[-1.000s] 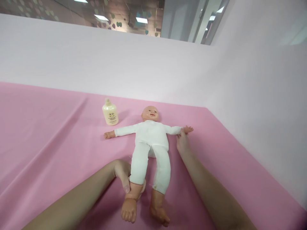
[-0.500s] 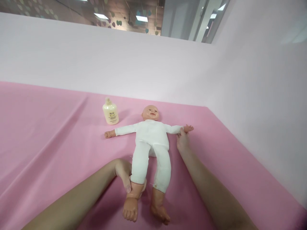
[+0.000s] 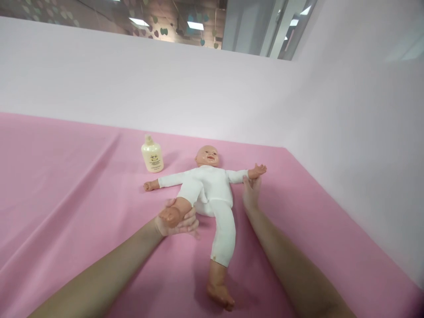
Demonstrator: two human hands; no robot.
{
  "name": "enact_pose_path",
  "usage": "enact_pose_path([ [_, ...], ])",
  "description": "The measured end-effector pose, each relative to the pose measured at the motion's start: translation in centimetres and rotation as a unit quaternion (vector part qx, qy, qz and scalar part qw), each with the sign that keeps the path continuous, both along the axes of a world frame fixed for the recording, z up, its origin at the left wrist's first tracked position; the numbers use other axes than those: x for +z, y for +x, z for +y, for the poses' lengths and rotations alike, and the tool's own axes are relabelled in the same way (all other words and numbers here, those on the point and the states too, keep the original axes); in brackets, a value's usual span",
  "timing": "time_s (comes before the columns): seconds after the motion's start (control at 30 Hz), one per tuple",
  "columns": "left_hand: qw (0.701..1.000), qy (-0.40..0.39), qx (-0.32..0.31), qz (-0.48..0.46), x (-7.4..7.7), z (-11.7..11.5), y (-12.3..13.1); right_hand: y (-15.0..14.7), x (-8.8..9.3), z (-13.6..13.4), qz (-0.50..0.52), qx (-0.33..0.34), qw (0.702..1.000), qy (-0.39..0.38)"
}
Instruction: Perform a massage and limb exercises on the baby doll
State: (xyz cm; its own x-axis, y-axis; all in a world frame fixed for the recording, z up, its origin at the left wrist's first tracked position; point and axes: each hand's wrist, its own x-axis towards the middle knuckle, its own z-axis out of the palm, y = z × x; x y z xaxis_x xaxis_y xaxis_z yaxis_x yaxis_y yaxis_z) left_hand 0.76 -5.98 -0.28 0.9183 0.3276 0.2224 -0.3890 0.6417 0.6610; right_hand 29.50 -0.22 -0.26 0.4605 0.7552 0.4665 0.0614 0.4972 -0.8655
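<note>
A baby doll [image 3: 212,185] in a white suit lies on its back on a pink sheet, its head toward the far wall. My left hand [image 3: 180,225] is wrapped round the lower part of the doll's leg on the left side, which is raised and bent up toward the body. The other leg lies stretched toward me. At the right, my right hand [image 3: 252,190] grips the doll's outstretched arm near the wrist, with the fingers partly hidden behind it. The doll's other arm rests out to the left on the sheet.
A cream pump bottle [image 3: 153,157] with dark print stands left of the doll's head. The pink sheet [image 3: 66,185] has long creases on the left. White walls [image 3: 149,84] rise behind and on the right, with a window [image 3: 185,22] above.
My left hand has lifted the doll's leg up and away from me, folding it toward the belly. The held arm has shifted slightly, its hand turning upward; the bottle stays put.
</note>
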Motion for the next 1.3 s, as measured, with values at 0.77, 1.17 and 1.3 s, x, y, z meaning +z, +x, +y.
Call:
enact_pose_path([
  [0.77, 0.993, 0.076, -0.025, 0.086, -1.4, 0.5, 0.2, -2.1, 0.3, -1.3, -0.137, 0.084, 0.987, -0.006],
  [1.17, 0.943, 0.218, -0.191, 0.163, 0.2, -0.4, 0.3, 1.3, -1.8, 1.7, 0.167, 0.006, 0.979, -0.118],
  [1.3, 0.935, 0.210, -0.231, 0.169, 0.0, -0.3, 0.2, 1.5, -2.1, 2.0, 0.180, 0.005, 0.977, -0.115],
])
